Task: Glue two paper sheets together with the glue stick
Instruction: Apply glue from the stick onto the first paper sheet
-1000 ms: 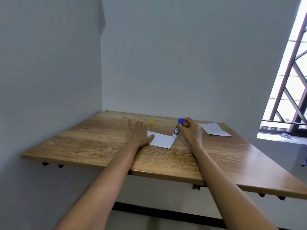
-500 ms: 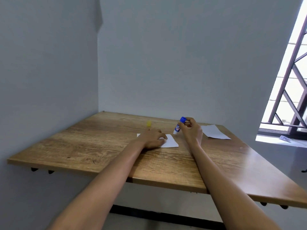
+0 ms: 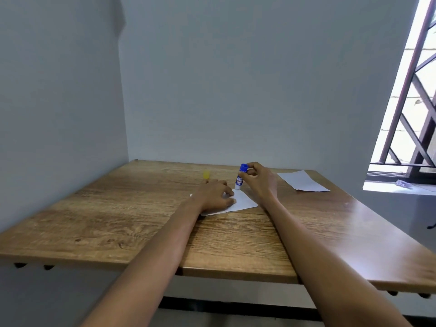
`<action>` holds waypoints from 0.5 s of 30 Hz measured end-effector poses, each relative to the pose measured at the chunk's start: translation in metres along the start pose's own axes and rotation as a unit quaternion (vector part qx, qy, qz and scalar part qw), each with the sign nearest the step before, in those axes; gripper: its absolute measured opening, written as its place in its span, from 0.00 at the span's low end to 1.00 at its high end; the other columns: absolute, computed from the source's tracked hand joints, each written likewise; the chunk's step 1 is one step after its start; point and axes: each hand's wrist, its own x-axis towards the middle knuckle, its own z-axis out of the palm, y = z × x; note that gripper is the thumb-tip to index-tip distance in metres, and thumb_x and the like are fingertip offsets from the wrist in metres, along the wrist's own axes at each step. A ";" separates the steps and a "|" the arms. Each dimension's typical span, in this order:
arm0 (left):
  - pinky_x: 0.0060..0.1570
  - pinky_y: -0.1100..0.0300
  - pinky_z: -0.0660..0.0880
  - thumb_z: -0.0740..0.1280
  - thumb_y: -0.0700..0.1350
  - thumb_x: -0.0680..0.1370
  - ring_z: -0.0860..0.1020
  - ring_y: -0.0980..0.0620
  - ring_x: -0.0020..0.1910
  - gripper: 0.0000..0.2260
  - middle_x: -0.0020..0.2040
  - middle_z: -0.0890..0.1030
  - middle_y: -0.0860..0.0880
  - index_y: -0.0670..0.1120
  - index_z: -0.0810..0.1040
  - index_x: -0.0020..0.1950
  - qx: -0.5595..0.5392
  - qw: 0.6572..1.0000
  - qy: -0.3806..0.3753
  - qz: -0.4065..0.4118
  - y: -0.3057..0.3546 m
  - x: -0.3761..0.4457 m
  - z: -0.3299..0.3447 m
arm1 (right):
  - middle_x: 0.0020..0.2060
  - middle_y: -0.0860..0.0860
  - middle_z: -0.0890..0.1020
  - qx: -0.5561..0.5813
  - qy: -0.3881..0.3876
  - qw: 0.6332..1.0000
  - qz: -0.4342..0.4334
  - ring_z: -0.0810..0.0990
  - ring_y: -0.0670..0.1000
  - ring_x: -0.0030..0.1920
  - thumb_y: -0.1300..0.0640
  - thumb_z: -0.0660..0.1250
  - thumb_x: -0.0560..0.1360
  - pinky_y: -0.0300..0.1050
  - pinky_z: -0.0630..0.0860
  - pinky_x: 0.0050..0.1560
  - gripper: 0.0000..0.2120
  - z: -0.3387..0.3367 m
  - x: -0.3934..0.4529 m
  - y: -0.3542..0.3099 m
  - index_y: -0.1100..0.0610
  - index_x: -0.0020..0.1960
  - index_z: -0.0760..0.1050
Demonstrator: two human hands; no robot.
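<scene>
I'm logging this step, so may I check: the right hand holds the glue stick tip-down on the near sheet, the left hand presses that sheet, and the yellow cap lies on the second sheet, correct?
Not quite. In the head view the yellow cap lies on the bare table, beyond the left hand, far from the second sheet. The right hand does hold the glue stick on the near sheet.

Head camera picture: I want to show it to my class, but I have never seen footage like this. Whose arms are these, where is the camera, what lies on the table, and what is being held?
The camera sits on a person's head and looks forward and down, so the two bare arms reaching in are that person's own. There is no machine. The left hand rests on a white paper sheet lying on the wooden table. The right hand grips a glue stick with its tip down at that sheet's far edge. A yellow cap stands further back, and a second sheet lies off to the right.
</scene>
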 end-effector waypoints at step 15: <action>0.65 0.47 0.58 0.57 0.55 0.78 0.69 0.48 0.65 0.18 0.66 0.73 0.47 0.50 0.75 0.64 0.056 0.998 0.000 -0.040 0.008 -0.002 -0.001 | 0.37 0.41 0.80 -0.014 0.006 1.000 -0.004 0.79 0.46 0.46 0.48 0.71 0.71 0.54 0.74 0.56 0.10 -0.023 -0.023 -0.006 0.48 0.50 0.78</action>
